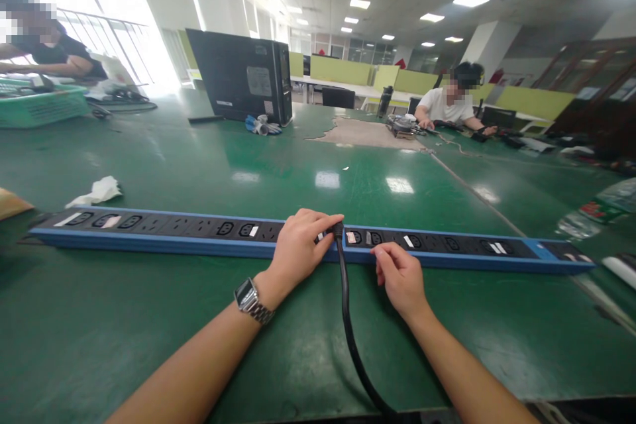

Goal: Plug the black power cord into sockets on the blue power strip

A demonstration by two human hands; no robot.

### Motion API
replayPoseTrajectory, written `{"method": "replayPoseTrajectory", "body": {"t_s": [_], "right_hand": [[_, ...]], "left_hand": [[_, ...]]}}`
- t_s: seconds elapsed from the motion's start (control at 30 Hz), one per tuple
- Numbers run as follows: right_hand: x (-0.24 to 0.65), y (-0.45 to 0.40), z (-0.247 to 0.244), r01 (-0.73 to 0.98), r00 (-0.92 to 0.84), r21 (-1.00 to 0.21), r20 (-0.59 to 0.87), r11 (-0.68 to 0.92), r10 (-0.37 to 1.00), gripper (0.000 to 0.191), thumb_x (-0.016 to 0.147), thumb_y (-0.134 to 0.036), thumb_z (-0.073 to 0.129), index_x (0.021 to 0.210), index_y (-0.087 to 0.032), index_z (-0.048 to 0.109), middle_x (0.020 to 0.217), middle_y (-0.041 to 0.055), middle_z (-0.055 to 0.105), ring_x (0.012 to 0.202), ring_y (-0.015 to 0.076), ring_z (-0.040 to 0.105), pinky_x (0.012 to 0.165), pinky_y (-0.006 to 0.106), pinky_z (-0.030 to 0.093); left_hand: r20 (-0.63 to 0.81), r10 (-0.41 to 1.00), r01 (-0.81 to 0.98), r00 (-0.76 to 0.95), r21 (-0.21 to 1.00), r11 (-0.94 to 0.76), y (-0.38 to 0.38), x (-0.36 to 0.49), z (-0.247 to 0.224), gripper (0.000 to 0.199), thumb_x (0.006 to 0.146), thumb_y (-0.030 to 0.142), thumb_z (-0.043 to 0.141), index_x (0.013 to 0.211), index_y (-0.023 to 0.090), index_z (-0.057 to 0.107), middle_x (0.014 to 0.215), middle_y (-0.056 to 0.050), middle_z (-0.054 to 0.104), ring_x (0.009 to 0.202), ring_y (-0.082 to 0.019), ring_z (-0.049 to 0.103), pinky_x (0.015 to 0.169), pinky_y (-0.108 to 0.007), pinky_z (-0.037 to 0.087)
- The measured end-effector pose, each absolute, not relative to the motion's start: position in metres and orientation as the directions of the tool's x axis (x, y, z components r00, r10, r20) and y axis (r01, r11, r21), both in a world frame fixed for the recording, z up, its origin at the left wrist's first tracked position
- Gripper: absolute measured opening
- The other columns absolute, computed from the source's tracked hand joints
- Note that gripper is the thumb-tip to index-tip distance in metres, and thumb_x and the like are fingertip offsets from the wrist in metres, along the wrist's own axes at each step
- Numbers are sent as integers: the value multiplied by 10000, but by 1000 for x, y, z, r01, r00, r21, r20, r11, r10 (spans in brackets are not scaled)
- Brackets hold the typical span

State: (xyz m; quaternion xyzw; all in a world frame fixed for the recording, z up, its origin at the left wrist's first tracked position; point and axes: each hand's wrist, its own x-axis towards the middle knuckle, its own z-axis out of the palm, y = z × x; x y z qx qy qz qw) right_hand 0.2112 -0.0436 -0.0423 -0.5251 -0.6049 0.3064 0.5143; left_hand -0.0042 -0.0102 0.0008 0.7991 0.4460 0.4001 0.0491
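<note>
A long blue and black power strip lies across the green table, with a row of sockets and several small white labels. My left hand, with a watch on its wrist, rests on the middle of the strip. Its thumb and forefinger are around the end of a thick black cable, which runs down towards the table's near edge. My right hand is at the strip's front edge, right of the cable, fingers curled and thumb against forefinger; whatever may be between them is too small to tell.
Crumpled tissue lies behind the strip's left part. Farther back are a black computer case, gloves and a green basket. A plastic bottle lies at the right. Two people sit at the table's far left and far right.
</note>
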Motion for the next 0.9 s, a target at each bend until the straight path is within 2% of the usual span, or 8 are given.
{"method": "replayPoseTrajectory", "body": {"t_s": [0.17, 0.43, 0.53, 0.7, 0.8, 0.87, 0.9], "right_hand": [[208, -45, -41, 335, 71, -904, 307, 267, 949, 287, 896, -416, 556, 770, -169, 630, 503, -47, 496, 415, 101, 490, 445, 217, 374], [207, -44, -42, 327, 61, -904, 310, 274, 949, 289, 902, -415, 552, 769, -171, 633, 510, -45, 499, 422, 103, 486, 449, 221, 375], [206, -44, -42, 327, 61, -902, 318, 282, 946, 284, 899, -410, 557, 768, -171, 633, 513, -45, 501, 427, 101, 486, 449, 219, 376], [206, -48, -39, 311, 68, -908, 315, 280, 947, 296, 882, -423, 572, 740, -169, 629, 492, -44, 502, 411, 93, 477, 426, 207, 370], [196, -51, -30, 230, 88, -952, 227, 202, 970, 381, 859, -496, 588, 664, -169, 592, 441, -44, 493, 358, 85, 469, 380, 191, 358], [180, -49, -20, 152, 58, -987, 60, 50, 997, 451, 856, -571, 562, 657, -167, 583, 416, -39, 498, 318, 87, 468, 330, 179, 325], [170, -47, -14, 113, 20, -992, -58, -60, 998, 470, 858, -596, 543, 678, -166, 589, 420, -31, 516, 307, 91, 475, 308, 175, 305]], "left_hand": [[619, 723, 630, 306, 438, -642, -9, -9, -4, 370, 864, 110, 559, 1196, 235, 662, 1075, -40, 727, 984, -217, 618, 888, -402, 494], [632, 732, 596, 255, 493, -634, -11, -9, -10, 372, 848, 95, 565, 1181, 218, 674, 1005, -56, 730, 932, -202, 635, 864, -377, 514], [628, 739, 647, 244, 462, -606, -12, -6, -12, 352, 851, 123, 593, 1173, 234, 680, 976, -49, 732, 905, -205, 629, 841, -380, 511], [571, 731, 684, 375, 361, -633, -11, -5, -7, 356, 848, 130, 613, 1175, 261, 666, 1043, -36, 711, 1000, -226, 585, 889, -397, 478], [518, 756, 714, 401, 340, -612, -11, -11, -3, 558, 815, 247, 695, 1346, 230, 527, 1084, -60, 690, 1011, -237, 591, 892, -403, 480], [498, 774, 761, 391, 299, -576, -11, -16, -2, 774, 749, 388, 762, 1421, 194, 429, 1197, -100, 655, 1089, -271, 577, 941, -437, 460], [490, 779, 787, 390, 262, -559, -11, -19, -3, 823, 718, 439, 778, 1419, 187, 429, 1258, -120, 628, 1140, -293, 559, 974, -459, 440]]}}
